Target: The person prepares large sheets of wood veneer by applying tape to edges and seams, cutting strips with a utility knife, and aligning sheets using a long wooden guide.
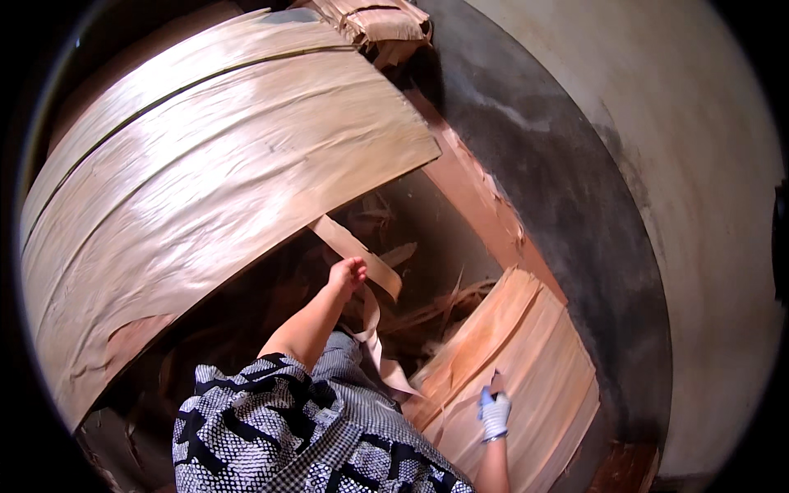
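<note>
My bare left hand (349,275) is raised in front of me with its fingers curled closed. Beside it a strip of wood veneer (362,255) slants down from the edge of a large stack of pale veneer sheets (222,164). A thinner, curling veneer strip (374,341) hangs below the hand; whether the fingers grip either strip is not visible. My right hand (495,413), in a white and blue glove, is over a lower stack of reddish veneer sheets (526,353). It is closed round a small pointed blade (497,382), whose handle is hidden.
Torn veneer scraps (452,308) litter the dark floor between the two stacks. Long reddish veneer (477,197) lies along a dark grey wall base (559,156). A bundle of veneer (386,25) stands at the far end. A pale wall (699,164) rises on the right.
</note>
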